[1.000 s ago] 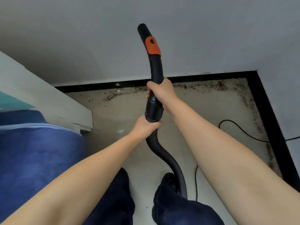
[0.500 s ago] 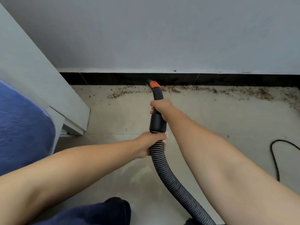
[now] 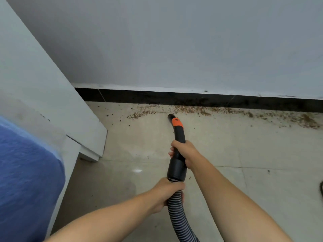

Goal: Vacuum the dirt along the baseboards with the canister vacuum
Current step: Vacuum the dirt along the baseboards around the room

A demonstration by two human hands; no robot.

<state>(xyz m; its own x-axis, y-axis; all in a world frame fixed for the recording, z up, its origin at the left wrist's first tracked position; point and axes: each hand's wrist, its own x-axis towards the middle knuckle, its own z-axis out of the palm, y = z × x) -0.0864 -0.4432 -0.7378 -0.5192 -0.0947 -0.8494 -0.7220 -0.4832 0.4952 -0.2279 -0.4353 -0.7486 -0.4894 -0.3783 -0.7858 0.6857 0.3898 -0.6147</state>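
Note:
A black vacuum hose handle [image 3: 178, 135] with an orange slider points down toward the floor, its open tip just short of a line of brown dirt [image 3: 188, 109] lying along the black baseboard [image 3: 192, 99]. My right hand [image 3: 183, 151] grips the curved handle. My left hand [image 3: 167, 193] holds the ribbed grey hose [image 3: 176, 217] just below the black cuff. The canister itself is out of view.
A white bed frame [image 3: 87, 130] with a blue mattress [image 3: 26, 172] stands at the left, its corner close to the hose. A black cord [image 3: 321, 187] shows at the right edge. The beige tiled floor [image 3: 244, 154] carries more dirt toward the right.
The handle has swung down from pointing up the wall to pointing at the floor, and its tip has come close to the dirt line. The view has moved nearer the baseboard.

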